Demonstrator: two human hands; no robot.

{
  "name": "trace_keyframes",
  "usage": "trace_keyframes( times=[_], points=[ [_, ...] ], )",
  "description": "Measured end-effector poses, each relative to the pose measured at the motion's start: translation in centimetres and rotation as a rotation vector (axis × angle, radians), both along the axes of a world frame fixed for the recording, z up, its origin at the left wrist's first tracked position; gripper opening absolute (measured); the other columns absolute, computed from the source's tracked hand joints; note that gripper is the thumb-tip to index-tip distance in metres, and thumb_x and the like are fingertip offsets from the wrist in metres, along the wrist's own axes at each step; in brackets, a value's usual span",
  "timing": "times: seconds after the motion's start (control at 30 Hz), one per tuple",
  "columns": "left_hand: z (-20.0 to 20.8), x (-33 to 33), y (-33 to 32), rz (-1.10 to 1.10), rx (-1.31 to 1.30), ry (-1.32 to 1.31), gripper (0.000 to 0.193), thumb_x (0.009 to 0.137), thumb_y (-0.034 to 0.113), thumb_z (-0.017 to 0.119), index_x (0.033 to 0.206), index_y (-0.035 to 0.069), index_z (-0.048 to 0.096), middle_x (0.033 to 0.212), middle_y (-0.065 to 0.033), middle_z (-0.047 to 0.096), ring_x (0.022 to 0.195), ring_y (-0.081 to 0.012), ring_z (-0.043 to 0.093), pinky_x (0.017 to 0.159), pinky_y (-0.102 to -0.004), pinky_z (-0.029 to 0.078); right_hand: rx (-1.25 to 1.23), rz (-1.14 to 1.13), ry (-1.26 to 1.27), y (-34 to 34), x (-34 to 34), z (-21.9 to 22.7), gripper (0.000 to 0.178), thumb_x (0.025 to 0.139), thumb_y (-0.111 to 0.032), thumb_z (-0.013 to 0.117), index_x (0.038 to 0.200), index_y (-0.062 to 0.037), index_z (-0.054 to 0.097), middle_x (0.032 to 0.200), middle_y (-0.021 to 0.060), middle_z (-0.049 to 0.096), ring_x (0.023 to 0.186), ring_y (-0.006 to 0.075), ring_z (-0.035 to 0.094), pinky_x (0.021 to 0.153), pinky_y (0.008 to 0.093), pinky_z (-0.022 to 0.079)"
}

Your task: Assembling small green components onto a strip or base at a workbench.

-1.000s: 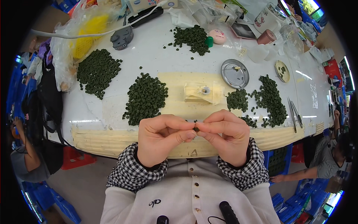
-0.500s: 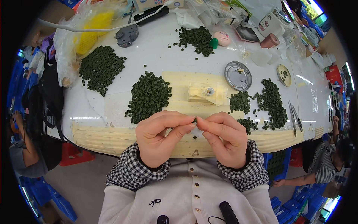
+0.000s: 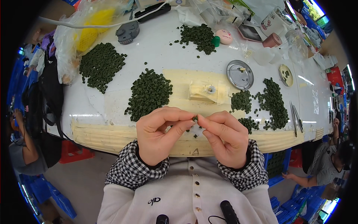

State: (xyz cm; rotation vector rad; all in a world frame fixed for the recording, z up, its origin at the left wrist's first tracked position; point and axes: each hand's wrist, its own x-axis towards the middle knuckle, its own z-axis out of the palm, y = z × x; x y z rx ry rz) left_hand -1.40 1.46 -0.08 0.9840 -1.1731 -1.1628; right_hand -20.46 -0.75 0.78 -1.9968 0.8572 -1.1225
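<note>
small green piece (image 3: 195, 118) pinched between left hand (image 3: 158, 135) and right hand (image 3: 223, 138) fingertips — at table edge (image 3: 112, 140).

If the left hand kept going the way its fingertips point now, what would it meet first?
The left hand points right, toward the right hand. It would first meet the small green piece pinched between both hands, then the right fingertips, which it nearly touches.

pinched piece: small green part (image 3: 195, 118) between the fingertips of left hand (image 3: 158, 136) and right hand (image 3: 223, 138), mostly covered, shape unreadable
palms: turned away, hidden
table (image 3: 156, 52): far edge cut off at top
tweezers (image 3: 296, 117): tips too small to resolve
</note>
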Motion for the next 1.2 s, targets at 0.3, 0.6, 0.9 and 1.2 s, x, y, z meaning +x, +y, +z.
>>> trace_keyframes(
  times=[0.3,0.6,0.9,1.2],
  points=[
    [0.39,0.30,-0.36,0.061,-0.319,-0.444,0.022,0.082,-0.010,0.067,0.102,-0.001,0.071,0.096,-0.0133,0.071,0.083,-0.0201,0.068,0.072,-0.0272,0.053,0.043,0.018,-0.009,0.02,-0.21,-0.33,0.033,0.084,0.008,0.064,0.115,0.0009,0.068,0.093,0.0115,0.065,0.077,0.0174,0.061,0.065,0.0254,0.049],
    [0.10,0.25,-0.37,0.015,-0.143,-0.270,0.020,0.081,-0.008,0.070,0.099,0.000,0.073,0.091,-0.0119,0.072,0.082,-0.0189,0.068,0.072,-0.0267,0.053,-0.077,-0.001,0.013,-0.13,0.03,-0.15,0.034,0.080,0.007,0.069,0.113,0.0008,0.069,0.089,0.0112,0.064,0.074,0.0208,0.061,0.063,0.0280,0.051],
    [0.01,0.12,-0.30,0.023,-0.092,-0.174,0.018,0.080,-0.007,0.072,0.097,0.000,0.073,0.091,-0.0115,0.072,0.083,-0.0167,0.067,0.072,-0.0264,0.052,-0.028,-0.018,0.002,0.06,0.02,-0.11,0.033,0.081,0.007,0.068,0.113,-0.0003,0.069,0.089,0.0108,0.064,0.073,0.0201,0.061,0.063,0.0270,0.051],
    [-0.05,0.10,-0.23,0.042,-0.073,-0.135,0.017,0.080,-0.007,0.072,0.096,-0.001,0.072,0.091,-0.0112,0.071,0.081,-0.0153,0.066,0.070,-0.0255,0.051,-0.045,-0.028,0.023,0.06,0.18,0.09,0.033,0.080,0.007,0.069,0.113,-0.0004,0.070,0.089,0.0108,0.063,0.073,0.0206,0.061,0.063,0.0269,0.050]
  ],
)
